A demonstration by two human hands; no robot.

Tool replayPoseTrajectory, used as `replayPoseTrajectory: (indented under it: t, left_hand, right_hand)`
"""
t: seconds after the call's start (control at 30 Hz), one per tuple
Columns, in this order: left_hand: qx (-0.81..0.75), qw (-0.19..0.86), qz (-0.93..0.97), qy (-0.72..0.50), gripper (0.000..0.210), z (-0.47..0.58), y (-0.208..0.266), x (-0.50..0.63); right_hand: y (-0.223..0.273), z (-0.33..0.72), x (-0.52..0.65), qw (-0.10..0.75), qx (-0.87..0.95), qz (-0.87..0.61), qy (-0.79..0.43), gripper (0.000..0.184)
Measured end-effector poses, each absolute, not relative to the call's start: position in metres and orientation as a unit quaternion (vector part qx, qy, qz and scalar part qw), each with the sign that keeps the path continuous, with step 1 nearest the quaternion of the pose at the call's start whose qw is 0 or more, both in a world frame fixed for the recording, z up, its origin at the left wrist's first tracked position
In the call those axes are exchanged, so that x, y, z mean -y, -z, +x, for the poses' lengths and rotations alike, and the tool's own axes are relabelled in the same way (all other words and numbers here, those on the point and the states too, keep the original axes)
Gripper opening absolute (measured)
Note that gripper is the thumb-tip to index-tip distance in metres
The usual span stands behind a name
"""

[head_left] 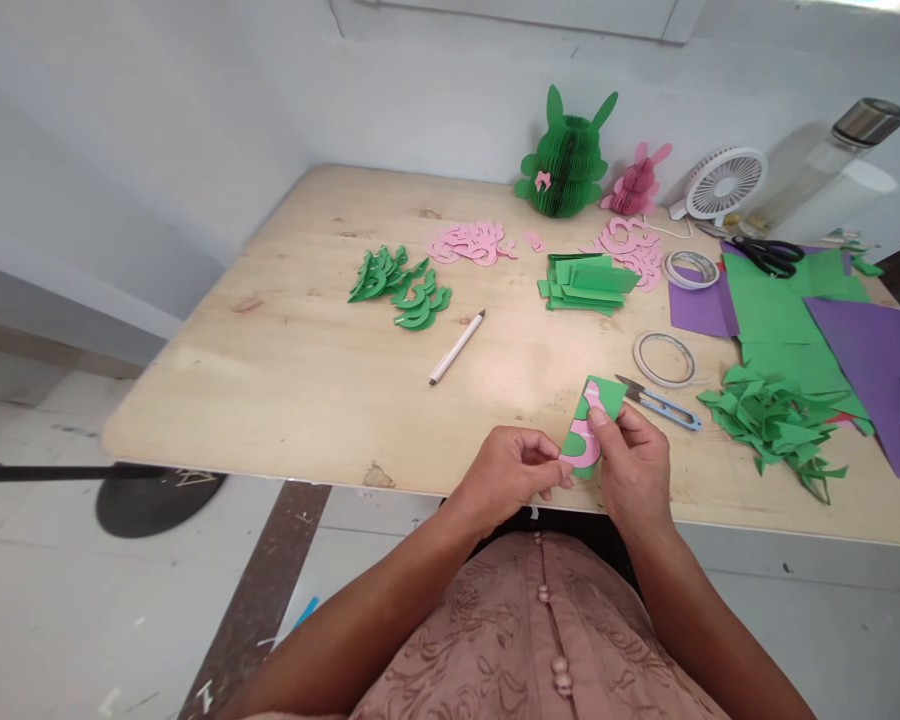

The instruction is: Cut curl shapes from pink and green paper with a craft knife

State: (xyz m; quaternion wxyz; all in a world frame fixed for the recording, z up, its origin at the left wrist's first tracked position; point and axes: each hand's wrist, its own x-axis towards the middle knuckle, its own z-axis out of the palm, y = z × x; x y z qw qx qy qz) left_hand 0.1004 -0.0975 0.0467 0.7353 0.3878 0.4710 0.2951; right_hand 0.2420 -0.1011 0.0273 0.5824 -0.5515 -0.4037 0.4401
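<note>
My right hand [636, 465] grips a folded green paper card [609, 393], its thumb pressing a curved pink paper cutout [586, 447] against the card's face. At the card's lower left, my left hand [516, 466] pinches the edge of the pink cutout between thumb and fingertips. Just beyond the right hand lie blue-handled thread snips [664, 408] and a thin roll of tape [664, 360]. Off to the left, a white pen [457, 348] rests on the wooden table [285, 380].
Green cutouts [420, 298], pink cutouts [472, 243] and folded green strips [585, 283] lie further back. Green scraps [772, 415], black scissors [769, 255] and purple sheets [874, 350] are at right. A green paper rabbit [568, 165], a pink one [636, 185] and a fan [724, 185] stand along the wall.
</note>
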Motion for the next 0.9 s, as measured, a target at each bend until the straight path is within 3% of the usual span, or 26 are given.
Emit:
replayPoseTrajectory:
  t: [0.9]
  left_hand:
    - [-0.471,0.727,0.408,-0.289,0.01,0.0981,-0.0462,0.0981]
  right_hand:
    - [-0.0277,0.2412,0.1029,0.574,0.418,-0.553,-0.435,0.022]
